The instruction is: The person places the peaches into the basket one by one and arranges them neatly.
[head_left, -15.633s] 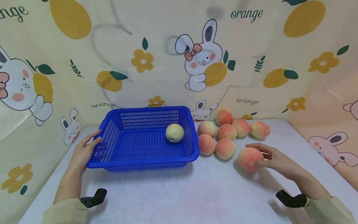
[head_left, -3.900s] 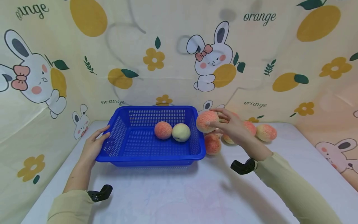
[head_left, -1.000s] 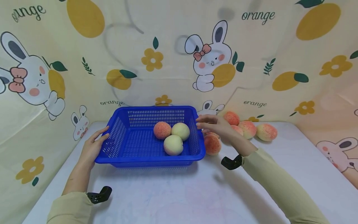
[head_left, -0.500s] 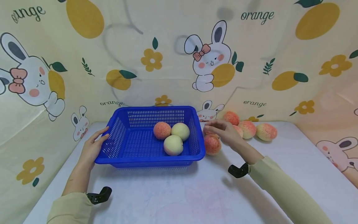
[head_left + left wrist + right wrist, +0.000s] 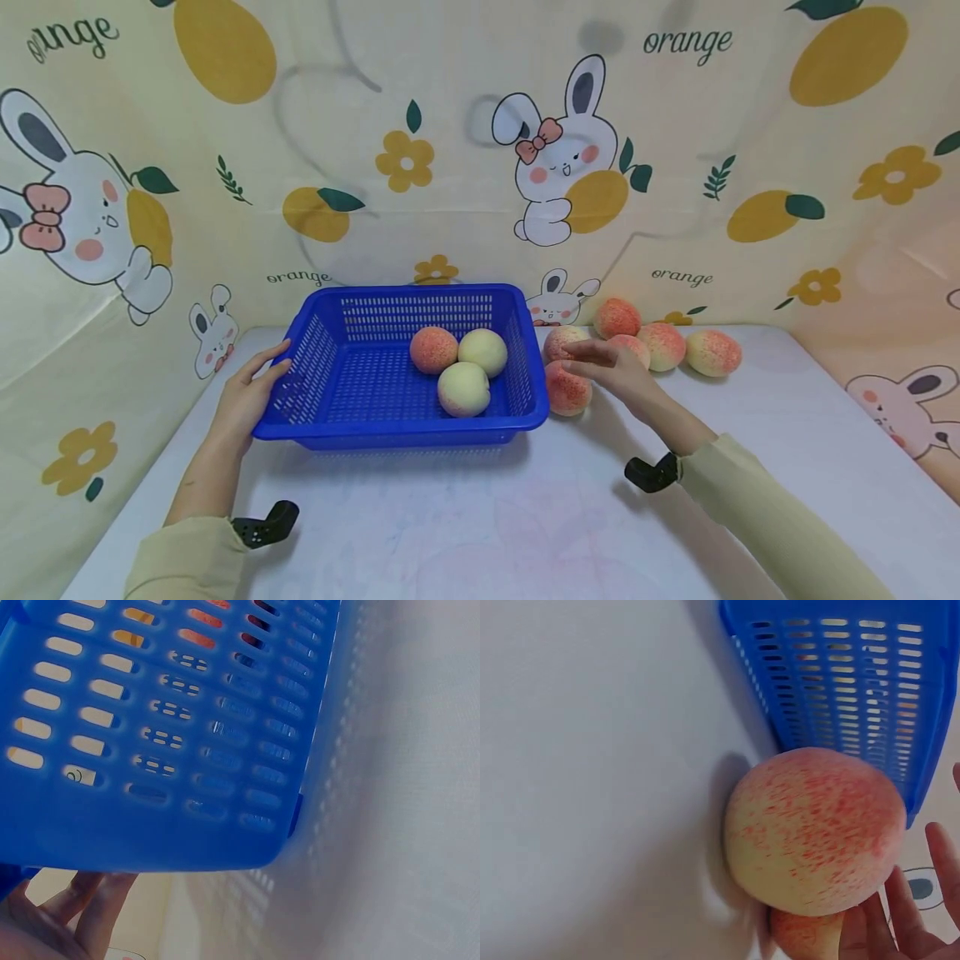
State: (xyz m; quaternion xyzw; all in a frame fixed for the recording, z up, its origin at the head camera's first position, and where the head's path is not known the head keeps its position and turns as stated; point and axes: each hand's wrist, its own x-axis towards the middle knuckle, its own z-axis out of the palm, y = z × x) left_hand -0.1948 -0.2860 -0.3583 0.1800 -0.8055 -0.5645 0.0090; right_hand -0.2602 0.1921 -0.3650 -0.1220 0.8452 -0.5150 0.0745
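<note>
My left hand (image 5: 243,404) holds the left rim of a blue plastic basket (image 5: 397,429); part of its fingers is hidden behind the wall in the left wrist view. Inside the basket, toward its right, lie a red peach (image 5: 433,350) and two pale peaches (image 5: 463,389). My right hand (image 5: 618,375) is over the peaches right of the basket, fingers extended and holding nothing. Nearest to it is a red-speckled peach (image 5: 567,390), large in the right wrist view, with another peach (image 5: 561,342) just behind it. Whether the fingertips touch either cannot be told.
Farther right on the white table (image 5: 480,525) sit more peaches: one at the back (image 5: 617,318), one partly hidden by my hand (image 5: 632,347), and two at the right, including an elongated one (image 5: 713,353). A printed cloth (image 5: 450,125) hangs behind.
Earlier the basket held one pale peach; a red and another pale one have since been put in. My right hand has come back from the basket's right rim toward the peaches outside.
</note>
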